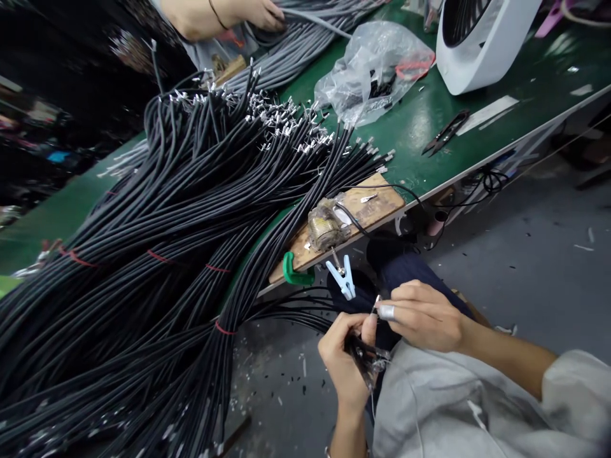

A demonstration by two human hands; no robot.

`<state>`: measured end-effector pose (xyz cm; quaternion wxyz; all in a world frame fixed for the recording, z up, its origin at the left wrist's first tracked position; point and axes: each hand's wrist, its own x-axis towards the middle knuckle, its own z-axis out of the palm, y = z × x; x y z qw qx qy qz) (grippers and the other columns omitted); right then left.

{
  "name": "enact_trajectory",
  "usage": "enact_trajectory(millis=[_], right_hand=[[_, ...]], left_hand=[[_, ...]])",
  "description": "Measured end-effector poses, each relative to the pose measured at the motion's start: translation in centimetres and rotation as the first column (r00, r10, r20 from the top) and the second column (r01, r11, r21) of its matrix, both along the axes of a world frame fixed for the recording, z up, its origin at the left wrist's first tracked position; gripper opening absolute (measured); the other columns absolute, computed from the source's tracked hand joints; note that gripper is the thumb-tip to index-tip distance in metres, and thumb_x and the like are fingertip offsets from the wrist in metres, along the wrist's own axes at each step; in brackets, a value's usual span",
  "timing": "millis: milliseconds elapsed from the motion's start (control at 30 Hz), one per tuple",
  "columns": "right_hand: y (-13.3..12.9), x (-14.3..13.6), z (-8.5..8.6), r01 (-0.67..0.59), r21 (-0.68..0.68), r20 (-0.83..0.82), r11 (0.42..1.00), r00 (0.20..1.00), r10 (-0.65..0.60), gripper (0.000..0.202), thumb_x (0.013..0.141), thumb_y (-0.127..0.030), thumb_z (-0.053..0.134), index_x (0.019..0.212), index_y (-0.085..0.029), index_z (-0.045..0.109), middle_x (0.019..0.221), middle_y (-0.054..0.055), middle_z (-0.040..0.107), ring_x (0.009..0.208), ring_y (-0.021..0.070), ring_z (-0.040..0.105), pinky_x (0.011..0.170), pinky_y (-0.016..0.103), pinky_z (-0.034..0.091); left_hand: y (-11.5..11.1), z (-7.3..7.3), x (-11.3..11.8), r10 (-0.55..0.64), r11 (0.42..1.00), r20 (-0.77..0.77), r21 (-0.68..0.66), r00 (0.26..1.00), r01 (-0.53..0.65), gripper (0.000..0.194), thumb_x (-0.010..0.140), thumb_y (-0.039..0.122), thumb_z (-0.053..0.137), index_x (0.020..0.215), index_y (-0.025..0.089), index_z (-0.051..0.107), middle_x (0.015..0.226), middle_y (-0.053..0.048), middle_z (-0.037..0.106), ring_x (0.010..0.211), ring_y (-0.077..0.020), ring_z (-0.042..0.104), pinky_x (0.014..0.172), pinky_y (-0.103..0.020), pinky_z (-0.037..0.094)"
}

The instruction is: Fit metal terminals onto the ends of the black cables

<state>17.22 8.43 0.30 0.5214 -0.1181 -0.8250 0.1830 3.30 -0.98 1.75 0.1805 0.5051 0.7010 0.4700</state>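
Note:
Several black cables run from the large pile into my left hand, which is closed round their ends over my lap. Silvery tips and thin threads stick out below its fingers. My right hand pinches a small whitish cable tip right beside my left thumb, and a silvery wrap covers one of its fingers. Just above my hands, a light blue clothespin-like clip sits on the shaft of a small motor, which is fixed to a wooden board at the table edge.
A big pile of black cables, tied with red bands, covers the green table and hangs over its edge. Beyond lie a plastic bag, thread snips and a white fan. A co-worker's hand holds grey cables. A green clamp grips the board.

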Motion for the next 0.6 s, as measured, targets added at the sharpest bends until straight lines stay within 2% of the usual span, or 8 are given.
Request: enact_trajectory(millis=[133, 167, 267, 333, 400, 467, 567, 600], right_hand=[[-1.0, -0.6, -1.2, 0.047, -0.272, -0.060, 0.961, 0.996, -0.066, 0.022, 0.080, -0.005, 0.064, 0.099, -0.016, 0.066, 0.076, 0.004, 0.070, 0.072, 0.0164, 0.061, 0.065, 0.029, 0.051], [-1.0, -0.7, -1.3, 0.034, -0.401, -0.080, 0.915, 0.994, -0.072, 0.019, 0.081, -0.007, 0.063, 0.098, -0.017, 0.066, 0.076, 0.004, 0.068, 0.072, 0.0157, 0.060, 0.065, 0.028, 0.051], [-0.5, -1.3, -1.1, -0.051, -0.718, -0.134, 0.694, 0.989, -0.066, 0.015, 0.089, -0.022, 0.058, 0.101, -0.018, 0.066, 0.087, 0.006, 0.063, 0.078, 0.0155, 0.059, 0.069, 0.028, 0.050], [-0.1, -1.8, -0.8, -0.165, -0.783, -0.169, 0.600, 0.984, 0.051, 0.025, 0.092, -0.035, 0.054, 0.105, -0.017, 0.066, 0.095, 0.008, 0.062, 0.084, 0.0165, 0.058, 0.071, 0.029, 0.050], [-0.1, -2.3, -0.6, -0.263, -0.796, -0.175, 0.545, 0.962, 0.209, 0.032, 0.093, -0.041, 0.052, 0.101, -0.015, 0.068, 0.093, 0.008, 0.063, 0.082, 0.0165, 0.058, 0.070, 0.028, 0.050], [-0.5, -2.8, -0.6, -0.254, -0.777, -0.152, 0.577, 0.964, 0.219, 0.029, 0.094, -0.037, 0.053, 0.088, -0.014, 0.068, 0.082, 0.007, 0.063, 0.075, 0.0155, 0.057, 0.067, 0.028, 0.048], [-0.9, -3.0, -0.8, -0.092, -0.628, -0.105, 0.772, 0.994, 0.033, 0.031, 0.095, -0.028, 0.052, 0.068, -0.015, 0.063, 0.065, 0.005, 0.059, 0.065, 0.0154, 0.050, 0.062, 0.030, 0.042], [-0.9, -3.0, -0.8, -0.080, -0.585, -0.102, 0.807, 0.994, 0.024, 0.034, 0.095, -0.027, 0.052, 0.064, -0.015, 0.062, 0.062, 0.005, 0.058, 0.063, 0.0155, 0.047, 0.061, 0.030, 0.040]], left_hand=[[-0.4, -0.4, -0.1, 0.026, 0.999, 0.028, 0.017, 0.999, -0.027, 0.012, 0.082, 0.020, 0.066, 0.071, 0.017, 0.064, 0.057, 0.004, 0.053, 0.048, -0.0087, 0.049, 0.048, -0.020, 0.037], [-0.5, -0.5, -0.2, 0.021, 1.000, 0.035, 0.013, 0.999, -0.021, 0.011, 0.082, 0.019, 0.066, 0.071, 0.017, 0.064, 0.057, 0.004, 0.053, 0.048, -0.0088, 0.049, 0.049, -0.020, 0.038], [-0.5, -0.6, -0.3, 0.002, 1.000, 0.051, 0.004, 0.999, -0.002, 0.009, 0.082, 0.019, 0.066, 0.073, 0.017, 0.065, 0.060, 0.004, 0.055, 0.050, -0.0093, 0.051, 0.051, -0.021, 0.039], [-0.5, -0.6, -0.3, -0.012, 1.000, 0.054, -0.001, 0.998, 0.013, 0.008, 0.083, 0.019, 0.065, 0.076, 0.017, 0.066, 0.061, 0.003, 0.056, 0.051, -0.0096, 0.052, 0.051, -0.021, 0.040], [-0.3, -0.6, -0.2, -0.020, 1.000, 0.061, -0.010, 0.998, 0.021, 0.012, 0.085, 0.021, 0.063, 0.075, 0.017, 0.065, 0.060, 0.003, 0.055, 0.050, -0.0097, 0.052, 0.051, -0.021, 0.039], [-0.2, -0.4, -0.1, -0.001, 1.000, 0.065, -0.020, 0.998, 0.003, 0.016, 0.088, 0.022, 0.060, 0.073, 0.017, 0.064, 0.058, 0.003, 0.054, 0.050, -0.0099, 0.050, 0.051, -0.021, 0.038], [-0.1, 0.1, -0.4, 0.011, 0.998, 0.052, -0.057, 0.999, -0.008, 0.025, 0.091, 0.026, 0.056, 0.068, 0.016, 0.061, 0.058, 0.002, 0.055, 0.051, -0.0105, 0.050, 0.051, -0.022, 0.036], [0.0, 0.3, -0.7, -0.017, 0.997, 0.053, -0.080, 0.998, 0.021, 0.029, 0.092, 0.027, 0.053, 0.066, 0.016, 0.059, 0.057, 0.001, 0.054, 0.051, -0.0106, 0.050, 0.050, -0.022, 0.036]])
